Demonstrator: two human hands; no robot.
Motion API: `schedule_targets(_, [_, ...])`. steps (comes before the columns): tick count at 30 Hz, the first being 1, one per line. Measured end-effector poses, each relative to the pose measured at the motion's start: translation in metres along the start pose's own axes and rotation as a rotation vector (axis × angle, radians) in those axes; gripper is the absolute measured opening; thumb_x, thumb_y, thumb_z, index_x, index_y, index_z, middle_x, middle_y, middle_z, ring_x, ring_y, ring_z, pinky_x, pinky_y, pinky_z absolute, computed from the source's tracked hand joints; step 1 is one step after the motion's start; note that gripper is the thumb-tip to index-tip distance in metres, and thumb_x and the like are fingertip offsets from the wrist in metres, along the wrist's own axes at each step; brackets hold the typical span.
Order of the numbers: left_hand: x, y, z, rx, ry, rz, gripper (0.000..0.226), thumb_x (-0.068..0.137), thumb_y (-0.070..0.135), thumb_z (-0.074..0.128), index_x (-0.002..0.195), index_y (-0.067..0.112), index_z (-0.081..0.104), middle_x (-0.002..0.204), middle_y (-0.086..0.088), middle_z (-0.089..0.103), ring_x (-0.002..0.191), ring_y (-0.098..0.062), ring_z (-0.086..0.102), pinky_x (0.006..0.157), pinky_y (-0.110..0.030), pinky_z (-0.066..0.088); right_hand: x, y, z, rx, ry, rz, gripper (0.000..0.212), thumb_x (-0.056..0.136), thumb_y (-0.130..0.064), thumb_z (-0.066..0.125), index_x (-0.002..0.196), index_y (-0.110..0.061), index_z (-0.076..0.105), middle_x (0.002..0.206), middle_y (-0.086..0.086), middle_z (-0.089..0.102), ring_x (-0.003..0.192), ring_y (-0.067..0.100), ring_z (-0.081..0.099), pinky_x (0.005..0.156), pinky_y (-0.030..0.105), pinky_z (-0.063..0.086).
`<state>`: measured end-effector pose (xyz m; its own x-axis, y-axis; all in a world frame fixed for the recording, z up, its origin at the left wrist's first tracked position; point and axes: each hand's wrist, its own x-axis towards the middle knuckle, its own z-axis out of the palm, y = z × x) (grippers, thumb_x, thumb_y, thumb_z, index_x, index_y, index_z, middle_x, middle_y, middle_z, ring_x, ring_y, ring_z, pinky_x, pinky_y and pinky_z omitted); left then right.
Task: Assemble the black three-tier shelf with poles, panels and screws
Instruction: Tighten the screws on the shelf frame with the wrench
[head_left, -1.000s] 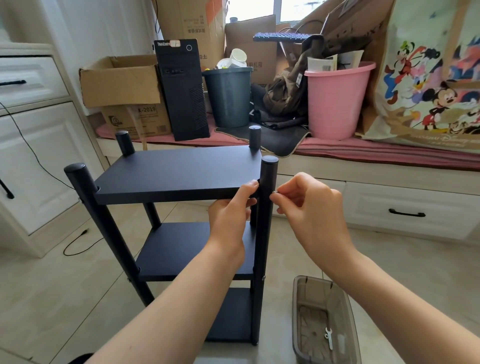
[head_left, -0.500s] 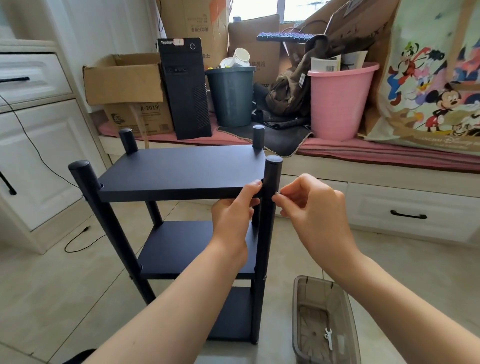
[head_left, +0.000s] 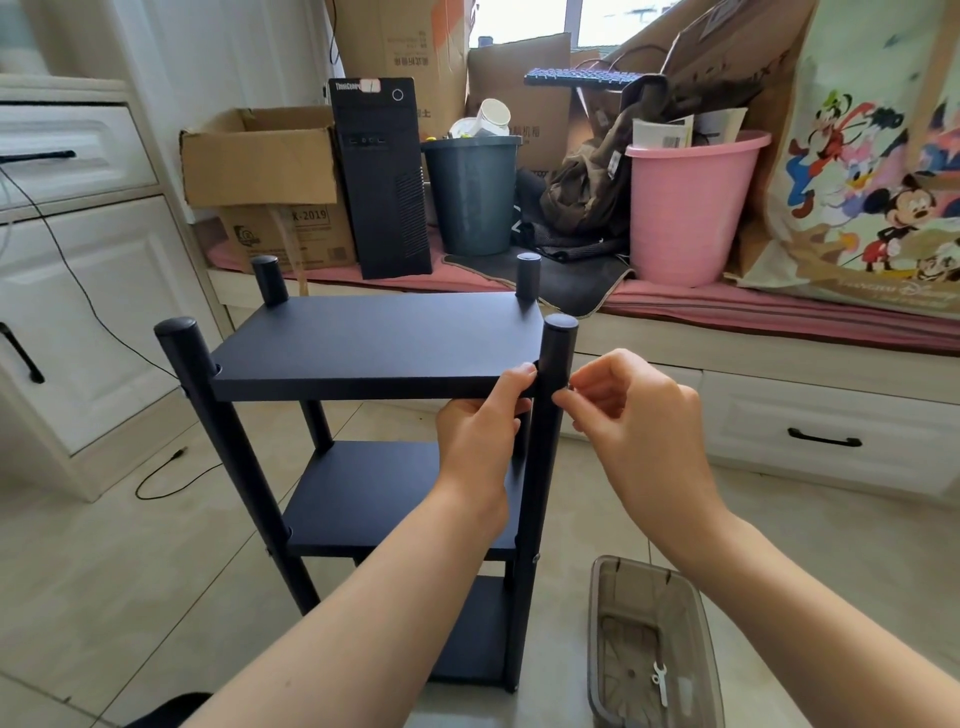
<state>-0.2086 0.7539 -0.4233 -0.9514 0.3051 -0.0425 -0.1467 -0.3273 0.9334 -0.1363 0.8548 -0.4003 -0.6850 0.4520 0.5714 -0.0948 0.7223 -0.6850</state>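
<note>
The black three-tier shelf (head_left: 374, 343) stands upright on the tiled floor with its poles and all three panels in place. My left hand (head_left: 480, 431) grips the front right corner of the top panel, thumb on its upper edge beside the front right pole (head_left: 545, 467). My right hand (head_left: 623, 415) pinches a small screw (head_left: 567, 387) with fingertips against the right side of that pole, level with the top panel. The screw is mostly hidden by my fingers.
A translucent brown plastic bin (head_left: 649, 644) with a small white wrench (head_left: 660, 678) sits on the floor at the lower right. White cabinets (head_left: 78, 312) stand left; a bench with boxes, a computer tower (head_left: 382, 176), a dark bucket (head_left: 472, 192) and a pink bucket (head_left: 685, 208) lies behind.
The view has shifted slightly. My right hand has closed in on the front right pole, fingertips now against it. My left hand keeps its hold on the top panel.
</note>
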Motion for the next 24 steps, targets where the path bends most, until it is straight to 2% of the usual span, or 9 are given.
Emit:
schedule_targets(3, [-0.0002, 0.0002, 0.0007, -0.008, -0.004, 0.006, 0.021, 0.090, 0.038, 0.069, 0.092, 0.018, 0.077, 0.101, -0.010, 0.075, 0.104, -0.025, 0.069, 0.080, -0.029, 0.051, -0.0006, -0.0008, -0.0016, -0.012, 0.013, -0.002, 0.015, 0.083, -0.019, 0.079, 0.082, -0.014, 0.065, 0.070, -0.012, 0.064, 0.076, -0.003, 0.063, 0.064, 0.007, 0.047])
schedule_targets(8, [-0.0007, 0.0003, 0.0012, -0.013, -0.005, 0.010, 0.021, 0.090, 0.038, 0.069, 0.090, 0.019, 0.077, 0.100, -0.010, 0.075, 0.102, -0.025, 0.070, 0.075, -0.026, 0.052, -0.0023, -0.0018, -0.0021, -0.043, -0.001, -0.023, 0.009, 0.084, -0.012, 0.078, 0.081, -0.014, 0.070, 0.068, -0.015, 0.065, 0.075, -0.004, 0.064, 0.066, 0.006, 0.047])
schedule_targets(16, [-0.0024, 0.0014, 0.0017, -0.014, -0.010, 0.004, 0.022, 0.090, 0.041, 0.068, 0.089, 0.020, 0.077, 0.096, -0.008, 0.075, 0.093, -0.018, 0.072, 0.064, -0.018, 0.052, -0.0015, -0.0015, -0.0026, -0.039, 0.009, -0.023, 0.007, 0.086, -0.012, 0.075, 0.081, -0.016, 0.071, 0.067, -0.017, 0.064, 0.076, -0.002, 0.063, 0.066, 0.008, 0.048])
schedule_targets(20, [-0.0030, 0.0024, 0.0018, -0.018, -0.011, 0.008, 0.023, 0.090, 0.040, 0.068, 0.092, 0.019, 0.077, 0.095, -0.007, 0.076, 0.093, -0.018, 0.073, 0.069, -0.021, 0.053, -0.0011, -0.0007, -0.0016, -0.033, -0.003, -0.030, 0.006, 0.087, -0.013, 0.074, 0.083, -0.015, 0.071, 0.069, -0.015, 0.065, 0.075, -0.002, 0.064, 0.066, 0.009, 0.049])
schedule_targets(24, [-0.0035, 0.0029, 0.0024, -0.025, -0.012, 0.004, 0.020, 0.090, 0.039, 0.069, 0.081, 0.024, 0.078, 0.093, -0.006, 0.076, 0.093, -0.019, 0.073, 0.071, -0.024, 0.054, -0.0002, 0.0006, -0.0010, -0.016, -0.014, -0.018, 0.007, 0.088, -0.013, 0.073, 0.083, -0.016, 0.070, 0.070, -0.014, 0.065, 0.075, -0.002, 0.063, 0.064, 0.006, 0.046])
